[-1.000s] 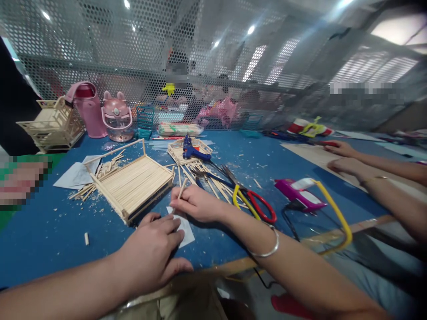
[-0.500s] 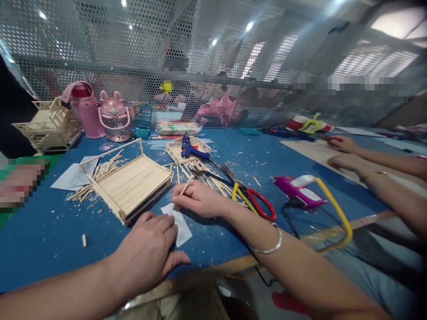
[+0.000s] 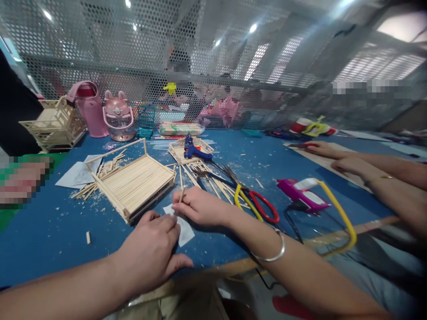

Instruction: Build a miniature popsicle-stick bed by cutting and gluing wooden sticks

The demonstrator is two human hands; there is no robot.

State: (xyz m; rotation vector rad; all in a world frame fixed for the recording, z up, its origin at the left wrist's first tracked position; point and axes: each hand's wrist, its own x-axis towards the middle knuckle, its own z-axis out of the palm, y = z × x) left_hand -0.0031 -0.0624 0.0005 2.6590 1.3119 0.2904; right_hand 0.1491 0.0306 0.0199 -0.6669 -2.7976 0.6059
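Note:
My right hand [image 3: 202,206] pinches a short wooden stick [image 3: 182,194], held upright above a small piece of white paper [image 3: 185,232]. My left hand [image 3: 155,242] lies palm down at the paper's left edge, thumb stretched out apart and fingers bent over. What is under its fingertips is hidden. Just beyond my left hand sits a frame built of wooden sticks [image 3: 138,182], with a slatted floor and a raised rail. Loose sticks [image 3: 218,184] lie behind my right hand.
Pliers with red and yellow handles [image 3: 263,206] lie right of my hand. A blue glue gun [image 3: 196,152] rests on a smaller stick frame [image 3: 175,151]. A purple device [image 3: 302,195], pink bottles [image 3: 90,109] and a wooden model [image 3: 55,122] stand around. Another person's hands [image 3: 350,164] work at right.
The stick in my right hand has turned from slanted to more upright, its hand staying near the paper. My left hand has barely moved. The other person's far hand has shifted left.

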